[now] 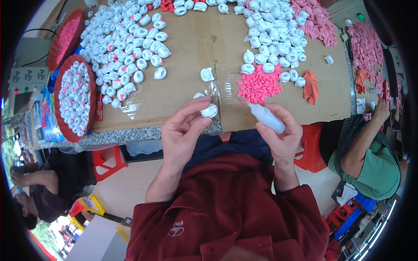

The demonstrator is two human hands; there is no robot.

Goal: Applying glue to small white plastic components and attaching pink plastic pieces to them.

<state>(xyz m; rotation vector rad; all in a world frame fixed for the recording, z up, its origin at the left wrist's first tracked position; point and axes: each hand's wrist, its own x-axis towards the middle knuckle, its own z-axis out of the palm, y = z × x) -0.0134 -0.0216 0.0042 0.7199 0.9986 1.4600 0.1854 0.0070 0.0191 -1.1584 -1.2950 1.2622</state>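
A small white piece (210, 111) was above the near part of the cardboard (174, 98), pinched between thumb and curled fingers of the left hand (183, 126). To its right, the right hand (282, 132) — thumb nearer the body — grasped a white bottle (268, 119), nozzle tilted far-left, near the pink bits (260, 87).

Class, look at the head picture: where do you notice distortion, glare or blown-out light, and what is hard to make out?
Head view: the granite table edge bows toward the dark rim; glints streak the clear film on the cardboard; strip lights at lower right blaze white; the white bottle has a tip that looks faint near the pink pieces.
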